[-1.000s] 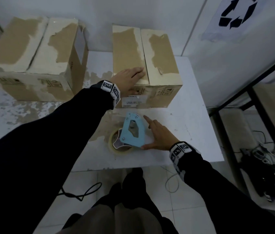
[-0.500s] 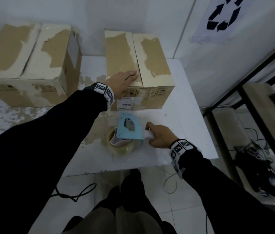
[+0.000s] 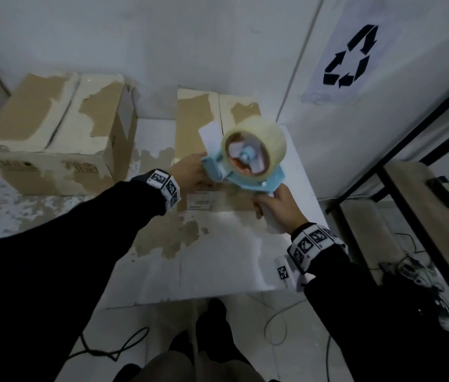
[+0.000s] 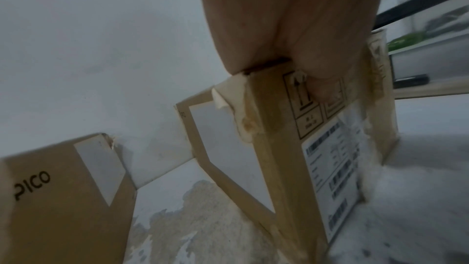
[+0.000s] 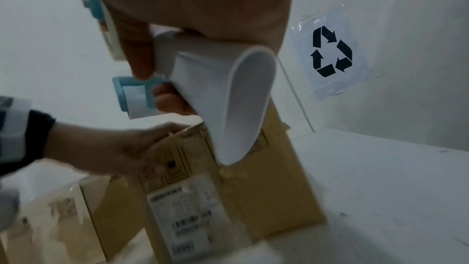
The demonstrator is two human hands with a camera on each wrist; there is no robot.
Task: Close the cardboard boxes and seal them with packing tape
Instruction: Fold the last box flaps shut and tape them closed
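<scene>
The right hand (image 3: pixel 281 208) wraps the white handle of the tape dispenser (image 3: pixel 248 181), lifted over the table (image 3: pixel 231 257) near its right edge. The left hand (image 3: pixel 190 172) lies on the near top edge of the cardboard box (image 3: pixel 194 119) at the table's far edge, thumb pressing its front. How its fingers lie, I cannot tell.

**Surface finish findings**

Right box (image 3: pixel 198 119) and left box (image 3: pixel 24 117): matt brown cardboard, with the pale facing torn off in rough patches.
Tape dispenser (image 3: pixel 248 180): smooth light-blue plastic.
Handle (image 5: pixel 228 97): smooth white plastic.
Tape roll (image 3: pixel 270 136): glossy clear film.
Tabletop (image 3: pixel 231 249): white coating flaked away in places, brown beneath.
</scene>
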